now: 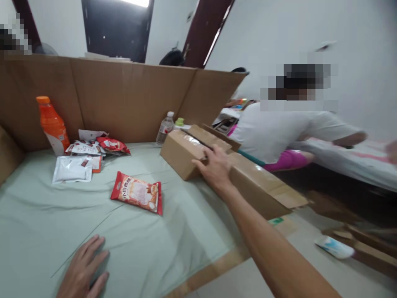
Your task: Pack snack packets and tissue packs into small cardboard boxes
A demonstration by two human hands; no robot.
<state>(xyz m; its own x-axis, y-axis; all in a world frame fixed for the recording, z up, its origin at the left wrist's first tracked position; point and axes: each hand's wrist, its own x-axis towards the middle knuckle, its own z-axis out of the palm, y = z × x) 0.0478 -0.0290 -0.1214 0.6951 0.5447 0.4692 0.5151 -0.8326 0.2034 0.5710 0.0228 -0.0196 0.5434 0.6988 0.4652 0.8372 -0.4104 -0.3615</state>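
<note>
My left hand (pixel 84 269) lies on the pale green cloth (pixel 136 256) at the lower left, fingers spread and holding nothing. My right hand (pixel 217 169) reaches out to a brown cardboard box (pixel 177 154), its thumb against the near side and its fingers over the top edge; part of its grip is hidden. Between my hands, a red and white snack packet (pixel 138 193) rests flat on the cloth. Behind the box stand a clear plastic bottle (pixel 166 129) and something with a light green cap (pixel 180 122), partly covered by the box.
An orange-capped bottle (pixel 53 126) stands at the left, beside several sachets, including a white one (pixel 72 169) and a red one (pixel 114 145). Tall cardboard panels (pixel 130 101) wall the back. A longer carton (pixel 263 182) borders the right; beyond it sits another person (pixel 279 128).
</note>
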